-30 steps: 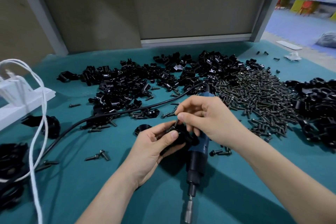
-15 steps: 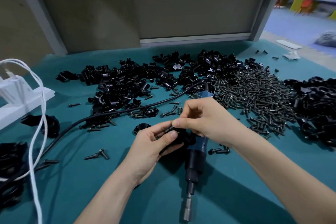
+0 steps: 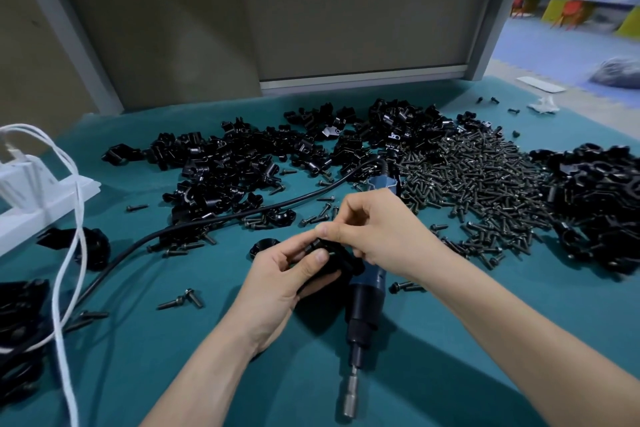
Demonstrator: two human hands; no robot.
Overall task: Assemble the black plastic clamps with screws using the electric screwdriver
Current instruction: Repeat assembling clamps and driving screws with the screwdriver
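Just above the electric screwdriver (image 3: 365,305), the left hand (image 3: 277,277) gripped a clamp (image 3: 343,262) and the right hand (image 3: 377,229) pinched its top; a screw entered crooked might drop out.

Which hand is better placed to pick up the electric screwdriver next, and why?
Probably the right hand: it only pinches at the black clamp and sits over the electric screwdriver; the left hand grips the clamp.
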